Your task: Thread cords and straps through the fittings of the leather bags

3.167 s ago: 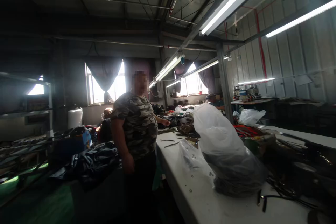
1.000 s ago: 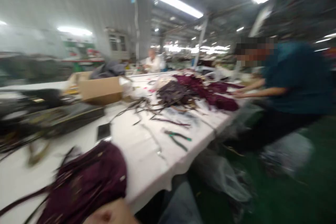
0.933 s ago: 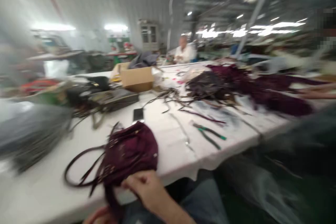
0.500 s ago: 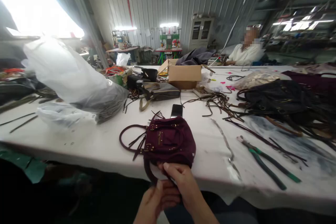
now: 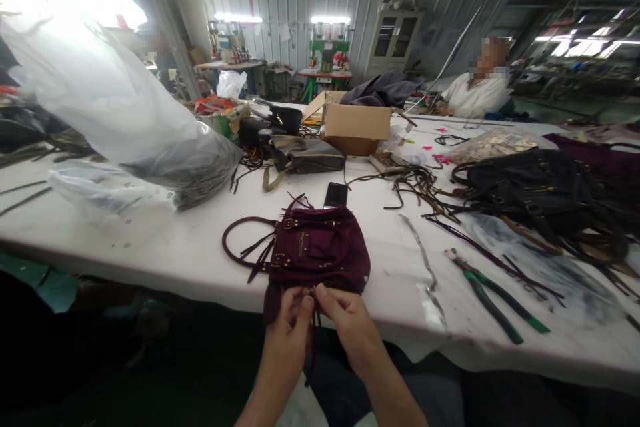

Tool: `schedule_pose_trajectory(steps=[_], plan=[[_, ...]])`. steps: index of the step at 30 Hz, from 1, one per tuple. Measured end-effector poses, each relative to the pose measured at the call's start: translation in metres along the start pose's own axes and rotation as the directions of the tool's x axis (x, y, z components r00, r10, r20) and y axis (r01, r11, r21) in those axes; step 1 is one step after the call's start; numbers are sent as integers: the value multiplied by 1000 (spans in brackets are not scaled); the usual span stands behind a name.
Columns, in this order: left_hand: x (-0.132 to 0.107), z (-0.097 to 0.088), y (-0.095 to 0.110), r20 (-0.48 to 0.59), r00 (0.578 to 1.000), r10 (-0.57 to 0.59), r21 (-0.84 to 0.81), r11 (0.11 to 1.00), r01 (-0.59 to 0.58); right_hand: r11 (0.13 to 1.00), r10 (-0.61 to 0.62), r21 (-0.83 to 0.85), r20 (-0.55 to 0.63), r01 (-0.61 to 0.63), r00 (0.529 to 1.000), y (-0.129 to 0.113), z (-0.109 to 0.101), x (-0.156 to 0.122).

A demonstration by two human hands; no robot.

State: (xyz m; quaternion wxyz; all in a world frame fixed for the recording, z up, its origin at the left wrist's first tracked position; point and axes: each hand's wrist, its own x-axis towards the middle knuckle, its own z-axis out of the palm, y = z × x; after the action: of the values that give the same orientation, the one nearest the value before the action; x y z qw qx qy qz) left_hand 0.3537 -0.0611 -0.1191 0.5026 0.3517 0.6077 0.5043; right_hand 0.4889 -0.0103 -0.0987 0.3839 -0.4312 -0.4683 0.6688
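Note:
A burgundy handbag (image 5: 320,247) with brass-coloured fittings lies on its side at the table's front edge, one looped handle (image 5: 225,240) spread to the left. At its near edge, my left hand (image 5: 293,317) is closed, thumb and fingers pinched together. My right hand (image 5: 345,310) pinches right beside it, fingertips almost touching the left ones. Between the two hands a thin dark burgundy strap (image 5: 313,347) hangs down past the table edge. The fingers hide just where it meets the bag.
Green-handled pliers (image 5: 493,293) lie to the right, near a dark bag (image 5: 540,193) and loose straps (image 5: 420,187). Behind the handbag are a phone (image 5: 335,195) and a cardboard box (image 5: 357,123). A large plastic sack (image 5: 125,107) stands left. A person (image 5: 475,93) sits across the table.
My left hand has risen from below the table edge to the bag's near side, next to my right hand. The strap now hangs between them. The camera view has shifted slightly.

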Motion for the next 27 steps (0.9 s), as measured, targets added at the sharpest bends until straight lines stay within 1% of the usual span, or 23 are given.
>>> schedule_pose_trajectory(steps=[2,4,5,7,9,10,12,13,14,16,18,19,21,23,24,26,27], plan=[[7,-10,10,146,988,-48,-153,986,70,999,39,13,-44,-39,998,-7,-6,-3],[14,-23,21,267,962,-58,-347,925,152,999,45,-25,-106,-48,993,-9,-14,-8],[16,-30,25,291,956,-39,-403,901,160,997,36,-60,-128,-44,991,-8,-17,-10],[18,-44,31,296,955,23,-436,893,114,990,19,-137,-159,-41,987,-1,-22,-16],[18,-54,32,307,949,77,-453,889,74,971,-20,-239,-196,-28,980,9,-23,-19],[17,-58,31,333,939,89,-481,872,88,950,-55,-311,-209,-13,976,15,-22,-20],[16,-63,28,379,921,91,-561,814,151,873,-166,-486,-208,46,964,25,-18,-20],[15,-64,26,385,919,86,-593,786,175,811,-242,-578,-187,93,952,29,-15,-18],[15,-65,25,372,925,81,-616,767,180,732,-325,-665,-153,146,933,33,-13,-17],[14,-64,24,316,945,80,-634,759,148,533,-485,-811,-61,240,872,39,-8,-11],[15,-63,23,255,963,91,-610,787,87,336,-585,-901,28,274,811,42,-5,-5],[16,-62,23,226,969,103,-580,813,49,258,-608,-927,63,272,792,43,-4,-2],[16,-61,22,170,977,127,-462,886,-35,146,-631,-954,113,260,768,43,-3,4],[14,-61,18,130,982,136,-271,958,-97,71,-637,-960,166,271,753,40,-5,8],[12,-62,16,116,984,132,-171,979,-111,43,-635,-956,197,289,747,38,-6,9],[8,-61,7,84,989,119,-19,993,-118,9,-618,-934,275,356,736,32,-11,8],[7,-58,2,49,991,124,26,992,-126,-1,-605,-920,312,391,733,29,-13,5]])
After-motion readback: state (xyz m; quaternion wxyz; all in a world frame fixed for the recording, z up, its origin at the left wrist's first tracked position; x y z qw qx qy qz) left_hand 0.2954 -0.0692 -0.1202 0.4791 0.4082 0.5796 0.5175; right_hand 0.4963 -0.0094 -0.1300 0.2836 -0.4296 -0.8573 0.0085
